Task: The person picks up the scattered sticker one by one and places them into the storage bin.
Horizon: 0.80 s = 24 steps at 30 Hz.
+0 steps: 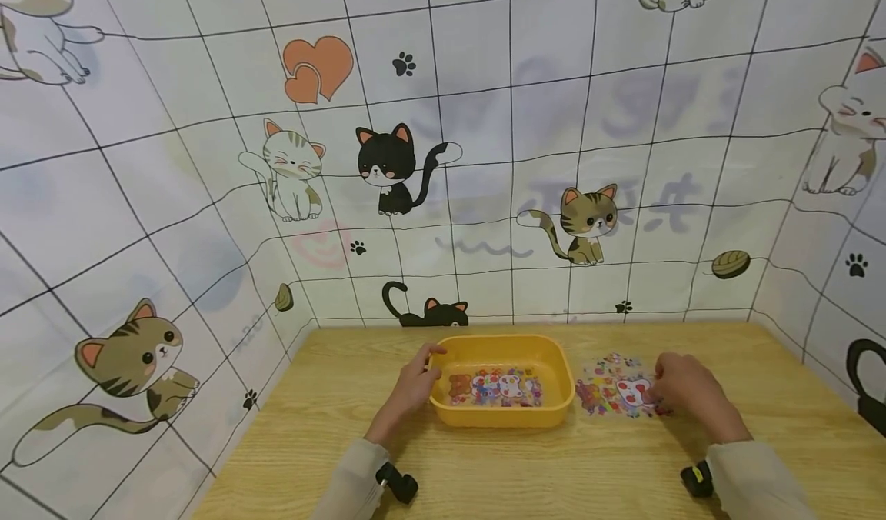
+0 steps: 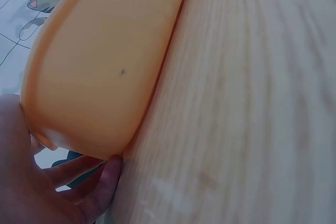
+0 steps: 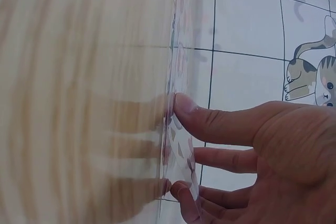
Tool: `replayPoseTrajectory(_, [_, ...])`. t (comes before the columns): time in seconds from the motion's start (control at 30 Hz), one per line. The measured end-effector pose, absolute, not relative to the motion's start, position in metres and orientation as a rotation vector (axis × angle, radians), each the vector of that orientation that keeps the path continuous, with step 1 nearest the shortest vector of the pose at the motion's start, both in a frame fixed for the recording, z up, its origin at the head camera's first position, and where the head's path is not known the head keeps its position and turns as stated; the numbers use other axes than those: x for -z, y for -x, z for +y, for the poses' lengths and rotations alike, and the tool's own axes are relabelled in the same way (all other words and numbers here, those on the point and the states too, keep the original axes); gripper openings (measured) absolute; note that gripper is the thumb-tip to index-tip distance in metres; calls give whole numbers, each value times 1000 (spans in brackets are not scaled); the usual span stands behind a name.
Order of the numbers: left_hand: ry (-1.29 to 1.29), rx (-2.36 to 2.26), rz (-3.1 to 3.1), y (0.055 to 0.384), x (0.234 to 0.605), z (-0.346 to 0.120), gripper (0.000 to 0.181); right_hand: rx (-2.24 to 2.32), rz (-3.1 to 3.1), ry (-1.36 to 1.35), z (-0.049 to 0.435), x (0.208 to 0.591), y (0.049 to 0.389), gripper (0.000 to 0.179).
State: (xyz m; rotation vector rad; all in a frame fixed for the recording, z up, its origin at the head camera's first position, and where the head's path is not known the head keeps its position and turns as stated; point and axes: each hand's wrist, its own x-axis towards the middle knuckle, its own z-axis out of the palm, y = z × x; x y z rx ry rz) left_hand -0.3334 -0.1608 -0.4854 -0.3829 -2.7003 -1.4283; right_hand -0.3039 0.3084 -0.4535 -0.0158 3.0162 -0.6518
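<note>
A yellow plastic basin (image 1: 500,418) stands on the wooden table. My left hand (image 1: 418,383) holds its left end, with fingers at the rim and against the end wall; the left wrist view shows the basin's outer side (image 2: 105,61) from close up. Inside the basin lies a colourful sticker sheet (image 1: 493,389) with bear and animal shapes. To the right of the basin, a second clear sticker sheet (image 1: 605,389) lies on the table. My right hand (image 1: 688,393) pinches its right edge, thumb and fingertips on the clear plastic (image 3: 181,145).
The wooden table (image 1: 332,443) runs back to a wall covering (image 1: 484,158) with a grid and cartoon cats. A black curved object (image 1: 861,381) shows at the far right edge. Black wrist cameras (image 1: 398,483) sit at both sleeves.
</note>
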Motion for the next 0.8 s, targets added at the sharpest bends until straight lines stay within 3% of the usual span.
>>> replayPoseTrajectory(0.13, [382,1439,-2700,333,485,-161,35,676,3024,-1,307,453,302,46])
replayPoseTrajectory(0.4, [384,1430,-2700,334,485,-161,35,713,3012,41,307,452,301,29])
replayPoseTrajectory(0.67, [386,1434,-2696,335,486,-161,36,721,3019,89,308,452,304,27])
replayPoseTrajectory(0.8, [392,1424,-2689,336,486,-161,37,746,3024,110,309,452,306,15])
